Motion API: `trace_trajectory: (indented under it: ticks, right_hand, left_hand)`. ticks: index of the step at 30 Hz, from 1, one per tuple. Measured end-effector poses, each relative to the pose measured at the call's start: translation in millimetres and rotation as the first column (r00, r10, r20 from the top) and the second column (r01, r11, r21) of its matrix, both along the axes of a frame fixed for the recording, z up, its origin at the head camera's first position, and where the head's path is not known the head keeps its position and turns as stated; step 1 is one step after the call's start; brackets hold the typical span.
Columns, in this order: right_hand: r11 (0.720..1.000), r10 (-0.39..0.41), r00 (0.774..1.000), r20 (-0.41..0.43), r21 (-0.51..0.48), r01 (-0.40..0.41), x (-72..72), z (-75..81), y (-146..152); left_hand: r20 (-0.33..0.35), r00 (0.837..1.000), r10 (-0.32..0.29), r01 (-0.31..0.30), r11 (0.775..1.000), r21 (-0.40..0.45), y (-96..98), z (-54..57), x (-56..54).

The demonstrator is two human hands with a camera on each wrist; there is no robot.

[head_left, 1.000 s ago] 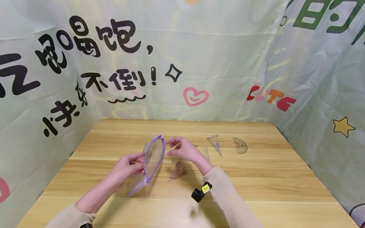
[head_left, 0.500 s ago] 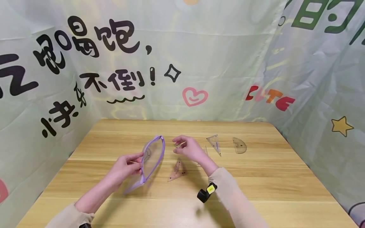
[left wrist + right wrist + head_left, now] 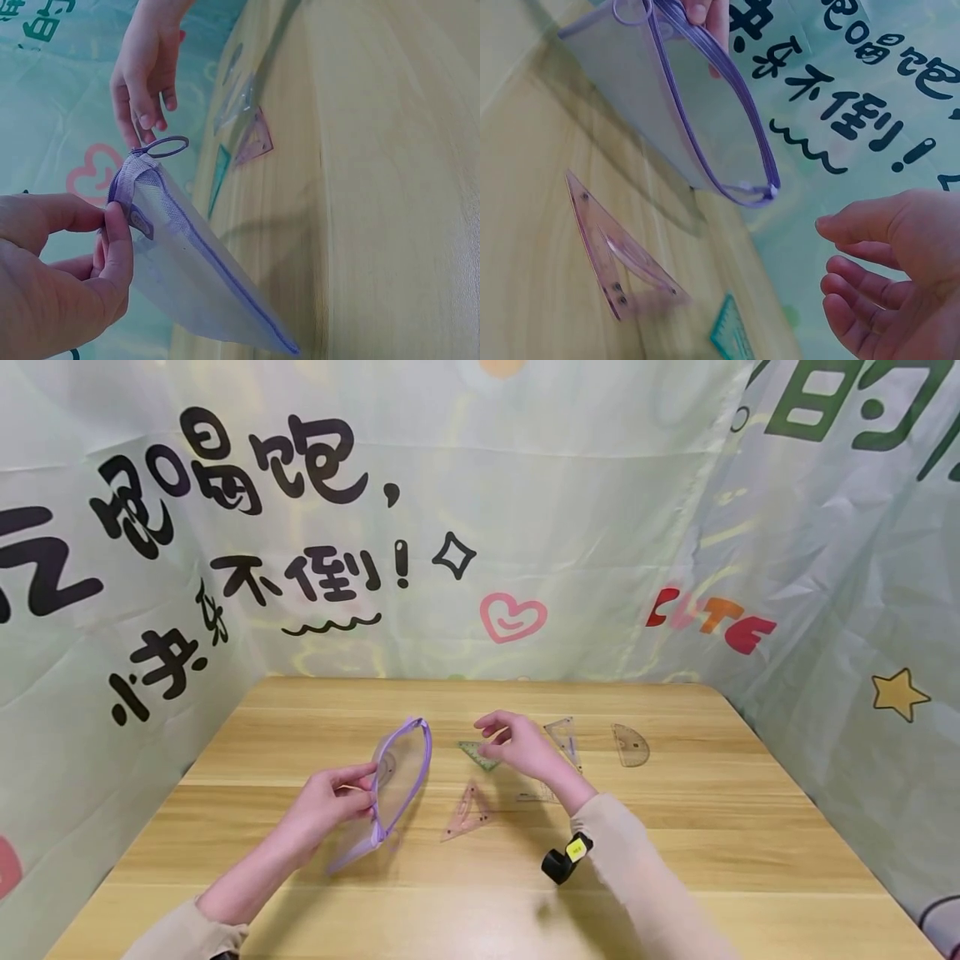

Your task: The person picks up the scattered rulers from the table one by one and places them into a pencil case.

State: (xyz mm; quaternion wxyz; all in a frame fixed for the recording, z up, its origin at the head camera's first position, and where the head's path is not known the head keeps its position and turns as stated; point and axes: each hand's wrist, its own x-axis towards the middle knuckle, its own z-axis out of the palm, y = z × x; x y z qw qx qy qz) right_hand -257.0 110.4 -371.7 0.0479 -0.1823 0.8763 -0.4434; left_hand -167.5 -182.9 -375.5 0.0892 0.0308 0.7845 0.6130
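Grip: left hand (image 3: pixel 337 797) pinches the near side of a translucent, purple-edged pouch (image 3: pixel 405 777), thumb and fingers together on it. Right hand (image 3: pixel 521 747) bare of any load, thumb and fingers apart, loosely curved.

Head view: pouch left of centre over the wooden table (image 3: pixel 720 835), tilted, mouth gaping toward the right hand; cannot tell whether its lower end touches the wood. A round shape shows through its wall. Right hand well apart from the pouch, its fingers covering part of a green set square (image 3: pixel 475 754). Pink set square (image 3: pixel 474 825) flat, nearer the wearer. Clear ruler (image 3: pixel 534 796) partly under the line of the right forearm; clear set square (image 3: pixel 562 737) behind it, clear protractor (image 3: pixel 632 746) farther right. Printed cloth (image 3: pixel 600 527) behind. Beige sleeves; black device (image 3: pixel 567 857) at the right cuff.

Left wrist view: thumb and forefinger close on the pouch edge beside a fabric tab (image 3: pixel 141 223). Purple loop (image 3: pixel 186 141) stands out at the top corner. Right hand hangs beyond.

Right wrist view: pouch's two zip edges spread apart. Fingers and thumb separated, green set square cut by the frame.
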Motion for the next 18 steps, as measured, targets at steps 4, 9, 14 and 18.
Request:
trace_trajectory:
  ticks: [4, 9, 14, 18]
  right_hand:
    - [1.0, 0.008, 1.0, -0.024, 0.006, -0.008, -4.1, 2.3, 9]
    - [1.0, 0.014, 0.999, -0.029, 0.002, -0.014, -11.3, 2.8, 21]
    - [1.0, 0.023, 0.999, -0.031, 0.002, -0.023, -16.4, 4.8, 30]
    - [0.999, 0.031, 0.997, -0.064, 0.017, -0.03, -20.8, 5.2, 37]
  left_hand:
    - [0.003, 1.0, -0.003, 0.003, 1.0, 0.008, 0.6, 0.6, 0.6]
    - [0.01, 1.0, -0.012, 0.012, 1.0, 0.014, 1.0, 0.6, 1.3]
    - [0.014, 1.0, -0.007, 0.007, 1.0, 0.017, 1.5, 0.6, 1.8]
    - [0.011, 1.0, -0.009, 0.009, 1.0, 0.007, 2.1, 0.8, 2.3]
